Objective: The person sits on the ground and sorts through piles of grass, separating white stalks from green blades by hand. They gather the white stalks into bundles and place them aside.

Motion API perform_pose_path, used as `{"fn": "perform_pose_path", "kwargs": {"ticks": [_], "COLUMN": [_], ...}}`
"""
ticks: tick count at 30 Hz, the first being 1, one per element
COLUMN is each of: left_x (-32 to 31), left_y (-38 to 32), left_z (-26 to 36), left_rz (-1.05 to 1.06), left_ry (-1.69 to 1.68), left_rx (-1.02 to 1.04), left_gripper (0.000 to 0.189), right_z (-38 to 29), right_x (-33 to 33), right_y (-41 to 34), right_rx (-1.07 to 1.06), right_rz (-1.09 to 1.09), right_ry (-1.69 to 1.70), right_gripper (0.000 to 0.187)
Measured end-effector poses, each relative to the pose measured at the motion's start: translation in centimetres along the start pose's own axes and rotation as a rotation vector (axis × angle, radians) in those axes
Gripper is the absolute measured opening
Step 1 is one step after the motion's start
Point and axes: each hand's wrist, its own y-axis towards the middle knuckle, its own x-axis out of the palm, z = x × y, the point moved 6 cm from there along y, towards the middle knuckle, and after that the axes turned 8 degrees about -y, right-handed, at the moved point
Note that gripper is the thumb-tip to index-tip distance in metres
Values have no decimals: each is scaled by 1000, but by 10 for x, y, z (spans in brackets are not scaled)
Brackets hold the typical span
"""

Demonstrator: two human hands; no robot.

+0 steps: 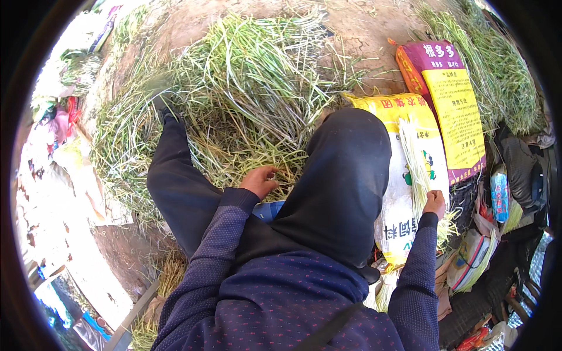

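Observation:
My right hand (434, 203) is closed around the lower part of a bundle of pale yellow-green stalks (411, 153). The bundle lies along a white and yellow woven plastic sack (390, 210) beside my right knee. Its loose ends fan out below my fist. Over my lap, between my thighs, my left hand (261, 182) hovers with fingers loosely curled and a gap at the thumb; I see nothing in it. Beyond it, a large heap of long green grass-like leaves (259, 70) spreads over the ground between and past my legs.
A purple and yellow printed sack (454, 109) lies right of the white one. More green leaves (496, 74) are heaped at the far right. A tied bundle (472, 259) and a blue packet (499, 197) sit at the right. Bare earth (369, 26) shows ahead; the left side is glaringly bright.

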Motion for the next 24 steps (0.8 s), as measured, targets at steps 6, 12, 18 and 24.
{"fn": "perform_pose_path", "kwargs": {"ticks": [6, 12, 18, 24], "left_x": [1, -17, -90, -213], "left_y": [1, -18, -62, -127], "left_z": [0, 35, 58, 39], "left_rz": [44, 41, 207, 681], "left_ry": [-9, 20, -170, -432], "left_rx": [111, 134, 237, 408], "left_gripper": [46, 47, 46, 36], "right_z": [-15, -123, -375, -553], "right_x": [2, -37, -172, -141], "right_y": [19, 72, 21, -80], "right_rx": [22, -190, -759, -1282], "right_rz": [-115, -412, -580, -687], "right_ry": [-120, 457, 326, 142], "right_gripper": [37, 39, 36, 31]}}
